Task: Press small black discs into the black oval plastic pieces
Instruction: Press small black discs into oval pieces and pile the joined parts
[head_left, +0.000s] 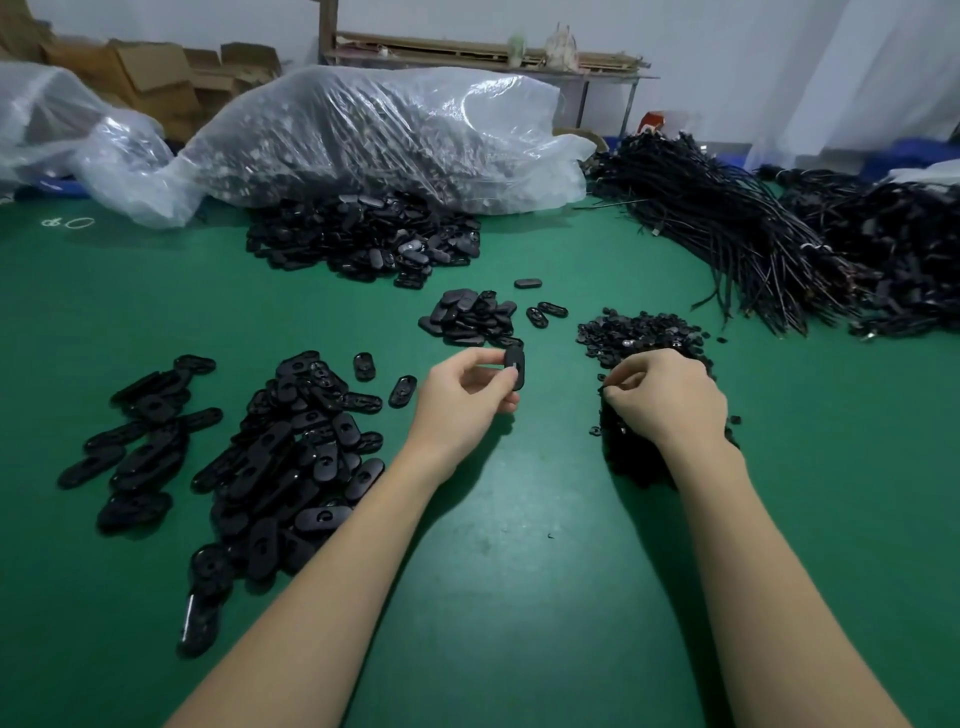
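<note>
Fingers of our left hand (464, 396) pinch an oval (514, 367); our right hand (667, 396) fingers curl into the discs (644, 332), pinching one.

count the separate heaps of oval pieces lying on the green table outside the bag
4, though edges blur: the far pile by the plastic bag, a small pile beyond the left hand, a big near-left pile, and a looser cluster further left.

Even overhead light, soft shadows, wide-angle edge distortion, slight blur
</note>
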